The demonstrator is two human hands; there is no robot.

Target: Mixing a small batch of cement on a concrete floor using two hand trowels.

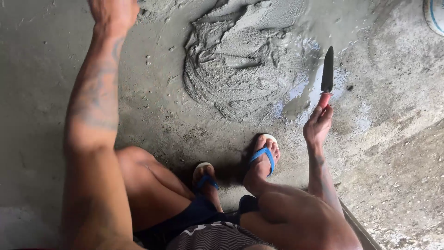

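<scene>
mortar heap (240, 65) wet, grey | puddle (300, 92) beside heap | blue-strapped sandals (264, 155) on concrete floor (397, 153)

I'm looking straight down at a rough grey concrete floor (55, 69), and it fills nearly everything I can see. Up top there's a smeared, ridged patch of wet cement (236, 69), with a thin shiny puddle of water (300, 92) at its right edge catching pale daylight. The lower right of the floor looks drier, crumbly and pitted. In the top right corner I get just a sliver of a round white and blue object (434, 16), too cropped to identify.
</scene>
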